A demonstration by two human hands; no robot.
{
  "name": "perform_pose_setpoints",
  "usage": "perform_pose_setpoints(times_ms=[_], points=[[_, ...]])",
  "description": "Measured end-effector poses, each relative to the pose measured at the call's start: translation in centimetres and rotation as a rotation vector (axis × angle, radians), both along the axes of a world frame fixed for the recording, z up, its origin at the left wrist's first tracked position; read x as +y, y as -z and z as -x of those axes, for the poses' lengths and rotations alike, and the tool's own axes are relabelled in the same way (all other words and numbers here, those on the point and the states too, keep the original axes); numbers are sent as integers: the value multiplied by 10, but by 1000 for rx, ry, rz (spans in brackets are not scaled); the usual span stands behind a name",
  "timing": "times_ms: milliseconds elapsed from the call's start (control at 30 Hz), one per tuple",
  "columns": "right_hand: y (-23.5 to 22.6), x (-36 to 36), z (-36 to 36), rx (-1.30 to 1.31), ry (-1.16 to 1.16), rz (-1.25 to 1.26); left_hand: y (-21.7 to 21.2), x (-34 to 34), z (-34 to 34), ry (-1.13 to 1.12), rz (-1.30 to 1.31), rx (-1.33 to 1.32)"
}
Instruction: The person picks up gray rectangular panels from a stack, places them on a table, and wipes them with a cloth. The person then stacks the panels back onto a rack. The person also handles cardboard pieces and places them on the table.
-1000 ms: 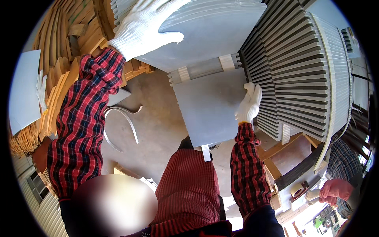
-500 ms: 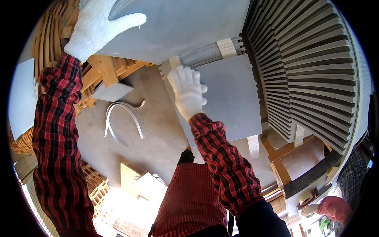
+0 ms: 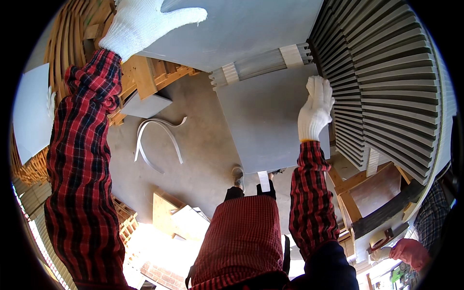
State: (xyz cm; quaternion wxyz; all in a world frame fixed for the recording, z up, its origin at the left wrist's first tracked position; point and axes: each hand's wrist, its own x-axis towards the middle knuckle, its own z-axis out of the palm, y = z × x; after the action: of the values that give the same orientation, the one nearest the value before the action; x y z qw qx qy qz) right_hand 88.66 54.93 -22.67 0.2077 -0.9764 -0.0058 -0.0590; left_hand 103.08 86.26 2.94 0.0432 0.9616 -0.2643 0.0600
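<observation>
Gloved left hand [image 3: 145, 21] spread flat on upper grey slab [image 3: 241, 29], right hand [image 3: 315, 108] open against lower slab [image 3: 266, 121] edge.

Single head-worn fisheye view, aimed steeply down past the chest and legs onto the concrete floor [image 3: 203, 145]. Close range: gloved left hand [image 3: 145, 21] and right hand [image 3: 315, 111] reaching forward into frame from the lower edge. Straight edges bent near the dark round rim.

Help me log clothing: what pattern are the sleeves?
Red and black plaid sleeves, seen best in the head view.
</observation>
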Motion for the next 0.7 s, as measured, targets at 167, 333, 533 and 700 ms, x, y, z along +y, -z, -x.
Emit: perform_pose_setpoints(times_ms=[167,333,533,700], points=[[-65,135,50,776,-773,259,4,-2,1,-7,-24,-9],[-47,133,135,770,-932,-497,4,2,2,1,-19,-38],[-41,28,52,-133,-367,-362,5,-4,14,-16,108,6],[-3,-45,3,72,-546,155,4,-13,14,-81,117,38]])
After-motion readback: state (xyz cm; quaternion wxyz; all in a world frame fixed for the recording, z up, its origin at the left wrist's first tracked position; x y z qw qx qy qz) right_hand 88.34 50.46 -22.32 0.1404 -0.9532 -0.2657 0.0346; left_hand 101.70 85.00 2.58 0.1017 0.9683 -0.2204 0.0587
